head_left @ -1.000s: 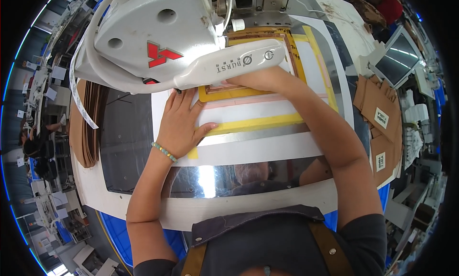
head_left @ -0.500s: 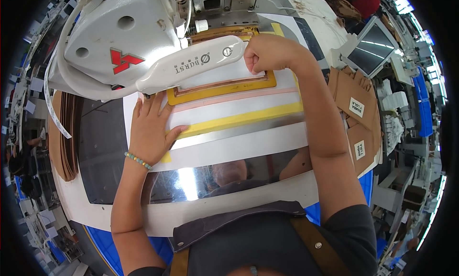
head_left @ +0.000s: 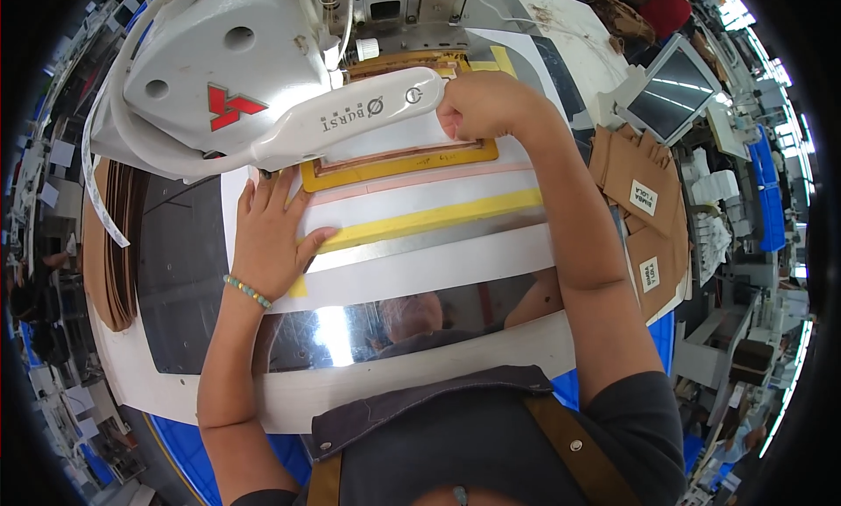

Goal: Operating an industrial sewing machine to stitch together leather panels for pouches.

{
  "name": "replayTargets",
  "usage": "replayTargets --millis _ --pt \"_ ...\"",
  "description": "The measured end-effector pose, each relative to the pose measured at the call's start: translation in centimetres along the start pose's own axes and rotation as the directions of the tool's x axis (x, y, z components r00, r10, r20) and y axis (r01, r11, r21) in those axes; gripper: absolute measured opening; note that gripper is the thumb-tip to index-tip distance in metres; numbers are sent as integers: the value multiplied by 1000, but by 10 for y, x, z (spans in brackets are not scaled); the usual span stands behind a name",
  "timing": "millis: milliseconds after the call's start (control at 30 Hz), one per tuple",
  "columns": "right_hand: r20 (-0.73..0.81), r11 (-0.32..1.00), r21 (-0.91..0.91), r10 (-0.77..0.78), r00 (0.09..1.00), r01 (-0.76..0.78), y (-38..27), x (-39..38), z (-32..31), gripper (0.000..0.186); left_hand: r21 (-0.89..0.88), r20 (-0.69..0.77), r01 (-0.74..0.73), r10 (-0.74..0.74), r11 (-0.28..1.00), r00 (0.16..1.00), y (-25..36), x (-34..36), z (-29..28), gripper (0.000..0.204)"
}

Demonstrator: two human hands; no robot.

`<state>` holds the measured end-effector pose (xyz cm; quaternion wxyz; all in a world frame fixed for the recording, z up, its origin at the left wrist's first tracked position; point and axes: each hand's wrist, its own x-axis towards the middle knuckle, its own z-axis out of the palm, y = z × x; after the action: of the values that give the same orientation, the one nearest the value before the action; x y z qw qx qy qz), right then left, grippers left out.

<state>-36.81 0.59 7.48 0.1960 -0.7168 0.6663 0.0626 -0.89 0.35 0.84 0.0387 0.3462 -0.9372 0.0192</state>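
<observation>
My left hand [head_left: 270, 230] lies flat, fingers apart, on a white sheet at the left end of a yellow rectangular frame [head_left: 407, 164]. Its fingertips reach up beside the frame, and the thumb rests near a long yellow tape strip [head_left: 429, 219]. At the frame's far right, my right hand [head_left: 492, 107] is curled closed; whatever its fingers hold is hidden. A white lamp arm [head_left: 337, 119] reaches across above the frame, its tip overlapping that hand in view. Inside the frame shows a white surface [head_left: 377, 145], partly covered by the lamp.
The large white machine head [head_left: 184, 81] stands at the far left. Brown pieces are stacked at the left [head_left: 112, 269]; brown pieces with white labels [head_left: 626, 177] lie at the right. A screen [head_left: 673, 90] stands far right. A shiny metal plate [head_left: 455, 326] lies nearest me.
The table, frame and both hands sit slightly further left in the view. My right hand stays curled and my left hand stays flat beside the frame.
</observation>
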Motion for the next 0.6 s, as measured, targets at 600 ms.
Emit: replayTargets --millis 600 --pt "-335 923 371 28 942 104 -65 -22 -16 17 -83 -29 42 -44 996 999 -7 -6 7 68"
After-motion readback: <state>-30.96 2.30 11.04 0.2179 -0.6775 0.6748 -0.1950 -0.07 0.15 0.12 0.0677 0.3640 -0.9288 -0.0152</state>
